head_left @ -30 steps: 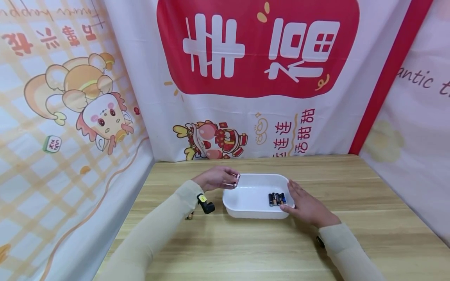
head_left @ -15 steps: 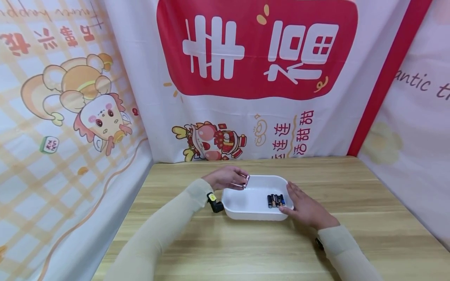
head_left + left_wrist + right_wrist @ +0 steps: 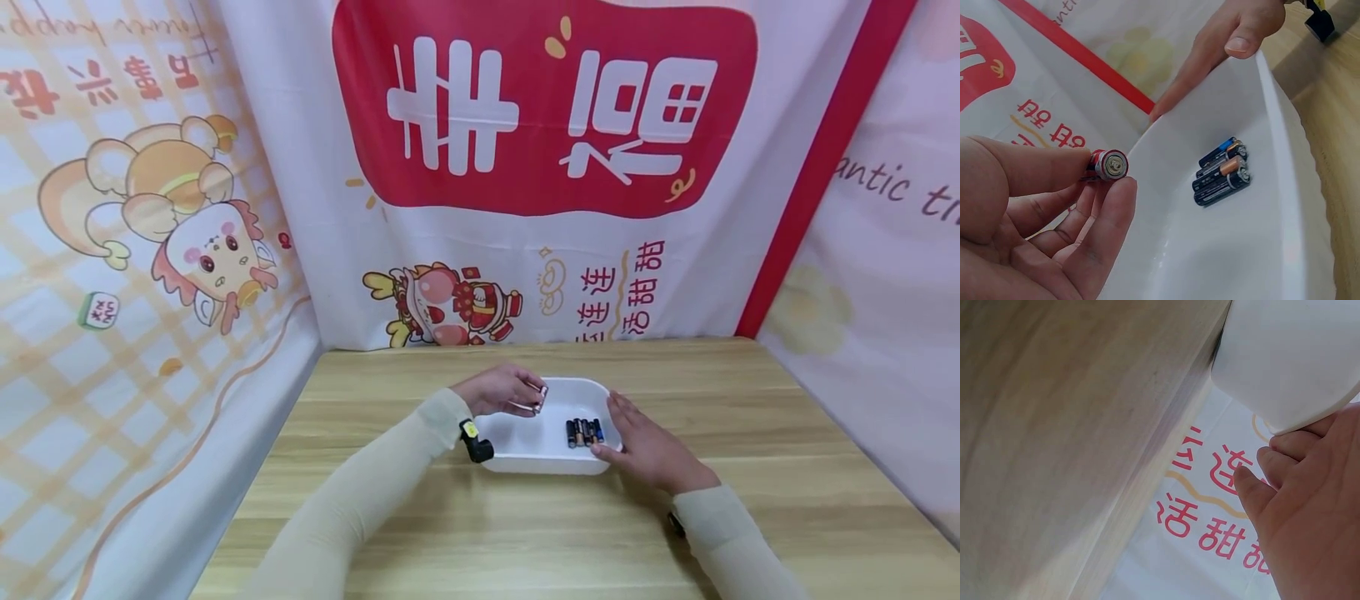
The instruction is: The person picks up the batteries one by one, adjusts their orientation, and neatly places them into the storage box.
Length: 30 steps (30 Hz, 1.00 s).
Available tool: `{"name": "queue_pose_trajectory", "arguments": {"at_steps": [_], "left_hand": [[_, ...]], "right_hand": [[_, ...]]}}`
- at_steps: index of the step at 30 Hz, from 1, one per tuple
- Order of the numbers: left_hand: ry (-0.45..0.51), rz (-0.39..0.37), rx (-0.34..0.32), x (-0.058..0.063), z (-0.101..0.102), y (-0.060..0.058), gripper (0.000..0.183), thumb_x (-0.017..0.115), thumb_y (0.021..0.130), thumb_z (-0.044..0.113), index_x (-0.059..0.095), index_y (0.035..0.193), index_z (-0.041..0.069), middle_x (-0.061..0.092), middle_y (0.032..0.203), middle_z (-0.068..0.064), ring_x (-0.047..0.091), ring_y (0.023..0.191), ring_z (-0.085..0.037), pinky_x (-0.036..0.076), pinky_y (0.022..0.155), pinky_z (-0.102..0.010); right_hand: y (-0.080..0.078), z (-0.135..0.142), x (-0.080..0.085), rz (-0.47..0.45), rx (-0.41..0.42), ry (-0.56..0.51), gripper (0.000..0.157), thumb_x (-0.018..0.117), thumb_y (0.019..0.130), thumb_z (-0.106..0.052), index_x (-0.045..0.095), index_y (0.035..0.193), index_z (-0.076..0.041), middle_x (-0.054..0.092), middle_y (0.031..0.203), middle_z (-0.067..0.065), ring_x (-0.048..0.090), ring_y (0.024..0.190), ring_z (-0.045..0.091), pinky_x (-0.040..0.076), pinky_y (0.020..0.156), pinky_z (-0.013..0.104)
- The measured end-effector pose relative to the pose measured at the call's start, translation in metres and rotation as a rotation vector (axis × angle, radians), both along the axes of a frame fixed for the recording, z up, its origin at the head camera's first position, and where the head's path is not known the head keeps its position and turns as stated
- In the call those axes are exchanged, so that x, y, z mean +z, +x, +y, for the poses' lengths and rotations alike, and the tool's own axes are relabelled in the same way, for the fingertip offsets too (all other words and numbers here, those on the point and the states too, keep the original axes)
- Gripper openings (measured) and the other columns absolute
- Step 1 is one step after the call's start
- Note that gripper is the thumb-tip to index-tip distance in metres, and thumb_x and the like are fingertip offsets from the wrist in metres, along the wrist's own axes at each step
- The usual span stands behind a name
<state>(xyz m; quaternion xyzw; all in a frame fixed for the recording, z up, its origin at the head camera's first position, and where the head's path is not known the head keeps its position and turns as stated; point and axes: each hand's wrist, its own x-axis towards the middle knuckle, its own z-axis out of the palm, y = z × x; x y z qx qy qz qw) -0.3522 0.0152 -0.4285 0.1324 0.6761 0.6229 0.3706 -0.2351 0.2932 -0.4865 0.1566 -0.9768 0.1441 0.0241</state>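
Observation:
My left hand (image 3: 504,390) pinches a red battery (image 3: 1109,165) between its thumb and fingertips, over the left part of the white tray (image 3: 525,465). One metal end of that battery faces the left wrist camera. Several dark batteries (image 3: 583,432), some with copper or blue bands, lie side by side on the tray floor near its right end. My right hand (image 3: 652,446) rests against the tray's right end, fingers extended along the outside and thumb at the rim. In the right wrist view, the fingers (image 3: 1288,453) touch the tray's outer wall (image 3: 1285,362).
The tray stands on a wooden table (image 3: 570,533). Behind the table hangs a printed cloth (image 3: 442,233) with red and white lettering, and another cloth (image 3: 150,350) covers the left side. A wrist camera (image 3: 477,446) on my left arm hangs by the tray's left end.
My left hand has moved right with the battery, further over the tray. Something small on the table at the left, seen earlier, is now hidden by my left arm. The right hand stays at the tray.

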Motion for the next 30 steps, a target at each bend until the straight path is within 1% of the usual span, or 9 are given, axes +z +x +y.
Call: {"name": "queue_pose_trajectory", "arguments": {"at_steps": [4, 7, 10, 13, 18, 21, 24, 27, 30], "left_hand": [[-0.019, -0.013, -0.006, -0.007, 0.006, 0.002, 0.042, 0.066, 0.089, -0.001, 0.055, 0.129, -0.006, 0.056, 0.125, -0.029, 0.067, 0.094, -0.029, 0.058, 0.082, -0.040], [-0.030, -0.010, -0.005, -0.009, 0.011, 0.003, 0.041, 0.066, 0.089, -0.001, 0.055, 0.129, -0.006, 0.055, 0.127, -0.029, 0.066, 0.099, -0.032, 0.058, 0.082, -0.039], [-0.048, -0.003, 0.002, -0.011, 0.015, 0.002, 0.039, 0.065, 0.089, -0.002, 0.056, 0.127, -0.005, 0.057, 0.125, -0.029, 0.066, 0.098, -0.031, 0.058, 0.081, -0.039], [-0.070, 0.000, 0.012, -0.015, 0.021, 0.000, 0.037, 0.065, 0.089, -0.003, 0.058, 0.125, -0.005, 0.060, 0.120, -0.028, 0.067, 0.092, -0.028, 0.059, 0.079, -0.038], [-0.099, 0.003, 0.019, -0.027, 0.031, -0.005, 0.032, 0.066, 0.087, -0.006, 0.060, 0.119, -0.005, 0.064, 0.114, -0.027, 0.067, 0.083, -0.023, 0.060, 0.075, -0.036], [-0.117, 0.011, 0.017, -0.035, 0.038, -0.008, 0.026, 0.066, 0.086, -0.008, 0.061, 0.112, -0.004, 0.067, 0.104, -0.024, 0.066, 0.078, -0.021, 0.060, 0.073, -0.035], [-0.140, 0.021, 0.018, -0.043, 0.042, -0.011, 0.022, 0.067, 0.085, -0.008, 0.062, 0.106, -0.001, 0.068, 0.095, -0.019, 0.065, 0.075, -0.021, 0.060, 0.071, -0.035], [-0.163, 0.029, 0.025, -0.047, 0.044, -0.011, 0.020, 0.067, 0.085, -0.008, 0.062, 0.102, 0.001, 0.067, 0.090, -0.015, 0.065, 0.074, -0.021, 0.060, 0.071, -0.035], [-0.192, 0.041, 0.046, -0.048, 0.046, -0.009, 0.020, 0.068, 0.084, -0.007, 0.062, 0.101, 0.000, 0.067, 0.090, -0.016, 0.065, 0.074, -0.021, 0.060, 0.071, -0.035]], "right_hand": [[0.001, -0.002, -0.003, -0.009, 0.004, -0.005, 0.098, 0.044, 0.090, -0.071, 0.015, 0.154, -0.002, 0.008, 0.161, 0.012, 0.014, 0.145, 0.036, 0.023, 0.114, 0.053], [0.001, -0.002, -0.003, -0.013, 0.002, -0.009, 0.098, 0.044, 0.090, -0.070, 0.014, 0.154, -0.002, 0.008, 0.161, 0.011, 0.014, 0.145, 0.035, 0.022, 0.114, 0.053], [0.001, -0.002, -0.002, -0.009, -0.005, -0.006, 0.098, 0.045, 0.091, -0.070, 0.014, 0.154, -0.002, 0.008, 0.161, 0.012, 0.013, 0.145, 0.035, 0.022, 0.114, 0.054], [0.000, -0.002, -0.001, -0.004, -0.011, -0.004, 0.098, 0.044, 0.090, -0.070, 0.015, 0.154, -0.002, 0.008, 0.161, 0.012, 0.013, 0.145, 0.035, 0.022, 0.114, 0.054], [0.000, -0.001, 0.000, -0.008, -0.010, -0.001, 0.098, 0.044, 0.091, -0.070, 0.015, 0.154, -0.002, 0.008, 0.161, 0.012, 0.014, 0.145, 0.036, 0.022, 0.114, 0.054], [-0.001, 0.001, -0.001, -0.004, -0.006, 0.005, 0.097, 0.045, 0.091, -0.069, 0.014, 0.154, -0.002, 0.008, 0.161, 0.012, 0.014, 0.145, 0.036, 0.022, 0.114, 0.054], [-0.002, 0.001, -0.001, 0.005, 0.003, 0.006, 0.097, 0.046, 0.091, -0.068, 0.014, 0.154, -0.001, 0.008, 0.161, 0.013, 0.013, 0.145, 0.037, 0.022, 0.114, 0.054], [-0.002, 0.001, -0.002, 0.008, 0.010, 0.004, 0.096, 0.047, 0.092, -0.067, 0.015, 0.154, -0.001, 0.008, 0.161, 0.013, 0.014, 0.145, 0.037, 0.022, 0.114, 0.053], [-0.003, 0.001, -0.002, 0.010, 0.014, 0.009, 0.097, 0.046, 0.091, -0.068, 0.015, 0.154, 0.000, 0.008, 0.161, 0.014, 0.013, 0.145, 0.037, 0.022, 0.114, 0.053]]}}
